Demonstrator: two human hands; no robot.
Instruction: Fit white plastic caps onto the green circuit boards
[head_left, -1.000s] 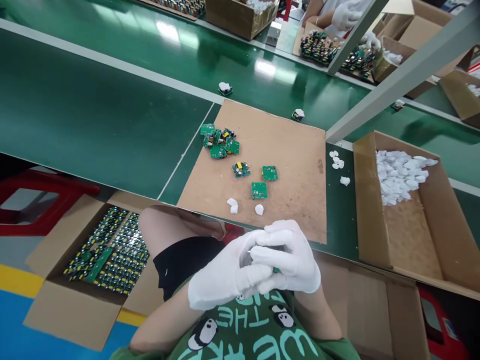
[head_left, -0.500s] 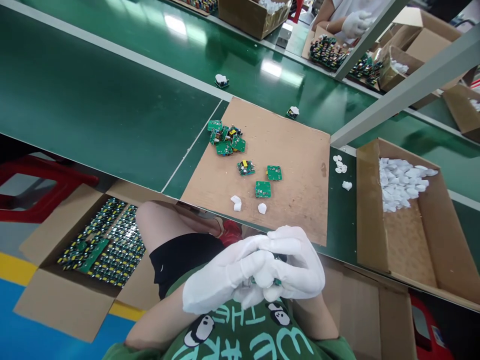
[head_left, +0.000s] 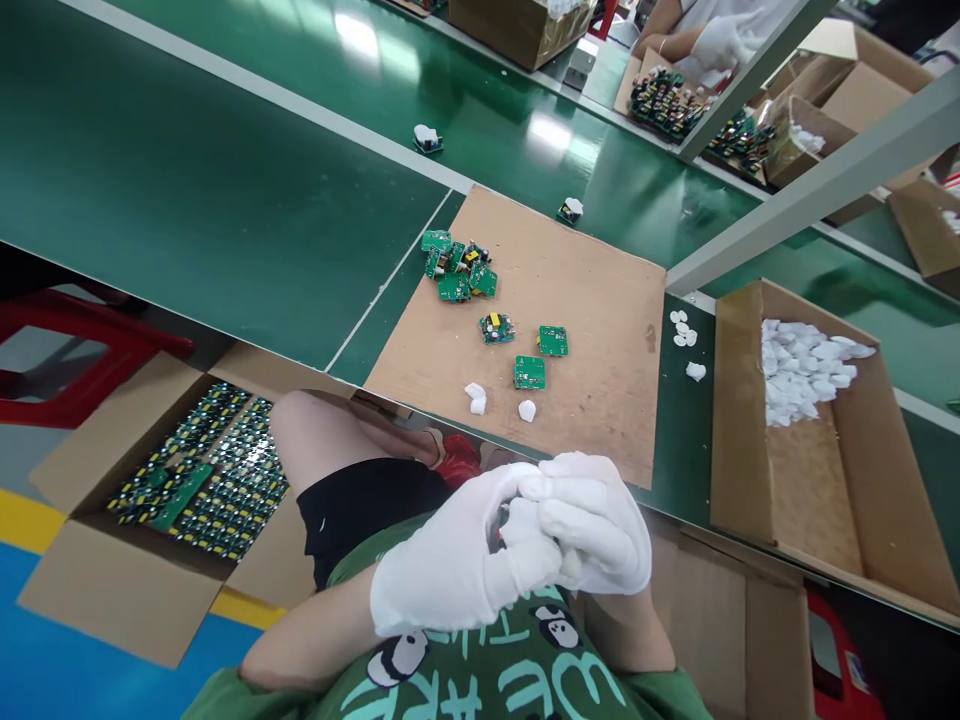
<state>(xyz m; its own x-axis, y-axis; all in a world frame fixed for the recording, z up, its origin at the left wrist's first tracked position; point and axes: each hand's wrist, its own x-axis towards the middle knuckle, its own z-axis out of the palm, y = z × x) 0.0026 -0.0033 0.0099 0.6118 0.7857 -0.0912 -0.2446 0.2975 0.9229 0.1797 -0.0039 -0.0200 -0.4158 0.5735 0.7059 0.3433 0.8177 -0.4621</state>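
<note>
Both white-gloved hands meet in front of my chest, fingers closed around one small circuit board, mostly hidden by the gloves. My left hand curls round its near side, and my right hand presses from the other side. Between them shows a white pad with a dark sliver beside it. Ahead on the cardboard sheet lie green circuit boards, two face down and one component side up. Loose white pads sit near the sheet's front edge.
A pile of boards lies at the sheet's left. Two padded boards sit on the green belt. At right stands a carton of white pads; lower left, a carton of boards. A co-worker's gloved hand shows across.
My hands have turned the held board, so its green edge no longer shows and a white pad faces up. The two boards on the belt have shifted left. The view has moved slightly.
</note>
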